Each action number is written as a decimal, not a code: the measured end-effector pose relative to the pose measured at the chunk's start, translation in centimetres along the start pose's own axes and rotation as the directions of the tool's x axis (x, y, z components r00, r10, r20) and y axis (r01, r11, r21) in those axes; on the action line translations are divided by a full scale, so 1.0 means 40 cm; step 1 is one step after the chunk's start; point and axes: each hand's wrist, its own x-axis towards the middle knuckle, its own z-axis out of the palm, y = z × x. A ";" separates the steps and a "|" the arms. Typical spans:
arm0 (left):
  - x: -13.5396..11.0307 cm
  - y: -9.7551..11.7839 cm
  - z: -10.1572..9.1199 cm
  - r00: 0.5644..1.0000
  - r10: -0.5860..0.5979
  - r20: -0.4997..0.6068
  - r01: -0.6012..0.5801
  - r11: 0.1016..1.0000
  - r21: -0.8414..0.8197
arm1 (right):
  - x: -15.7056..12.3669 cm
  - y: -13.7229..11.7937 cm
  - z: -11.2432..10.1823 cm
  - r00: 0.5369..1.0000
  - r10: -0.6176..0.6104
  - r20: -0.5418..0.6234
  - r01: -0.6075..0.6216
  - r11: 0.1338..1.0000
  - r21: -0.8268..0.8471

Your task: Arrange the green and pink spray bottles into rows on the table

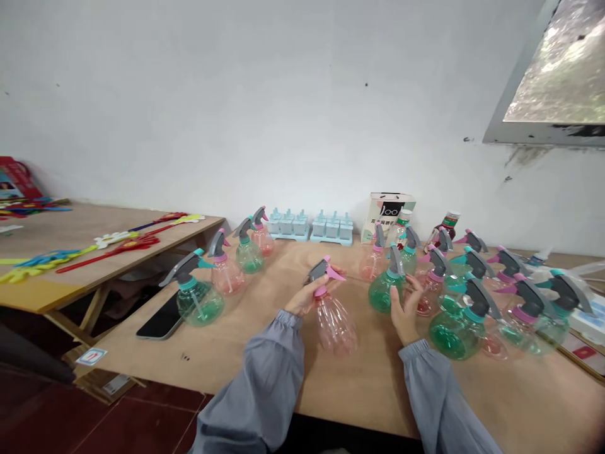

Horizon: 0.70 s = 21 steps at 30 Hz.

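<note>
Left fingers [318, 285] closed on pink sprayer [336, 325] at neck | right fingers [395, 297] half-open by green sprayer [380, 294], contact unclear | forearms [271, 366] extended

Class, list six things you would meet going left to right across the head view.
Red box → phone → left light-blue mould set → pink spray bottle in the left hand → green spray bottle beside the right hand → window.

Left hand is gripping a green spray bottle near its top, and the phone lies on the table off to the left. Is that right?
Not quite: the spray bottle in the left hand is pink, not green, as the head view shows. The phone does lie on the table, off to the left.
</note>
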 end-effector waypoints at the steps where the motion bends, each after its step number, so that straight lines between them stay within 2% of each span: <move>1: -0.002 -0.002 0.003 1.000 -0.010 -0.014 0.010 1.000 0.019 | -0.001 0.001 0.001 1.000 0.008 0.006 -0.008 1.000 -0.001; 4: -0.004 -0.004 0.009 0.989 -0.057 -0.135 0.066 0.996 0.062 | -0.005 0.000 0.004 0.999 0.029 0.037 -0.029 1.000 0.010; 5: -0.004 -0.004 0.011 0.988 -0.065 -0.142 0.075 0.995 0.061 | -0.006 0.000 0.005 0.998 0.035 0.042 -0.036 0.999 0.016; 9: 0.002 -0.004 0.014 0.995 -0.027 -0.092 0.028 1.000 0.012 | -0.008 0.000 0.009 0.998 0.053 0.042 -0.054 0.998 0.026; 13: 0.003 -0.003 0.019 0.973 0.029 -0.230 -0.043 0.998 -0.055 | -0.009 0.007 0.013 0.997 0.060 0.043 -0.062 0.997 0.040; 18: -0.006 0.003 0.025 0.988 0.014 -0.154 -0.017 1.000 -0.019 | -0.010 0.010 0.015 0.995 0.097 0.037 -0.099 0.994 0.055; 21: -0.003 0.001 0.023 0.979 0.074 -0.188 -0.077 0.997 -0.012 | -0.010 0.009 0.016 0.991 0.120 0.054 -0.123 0.991 0.058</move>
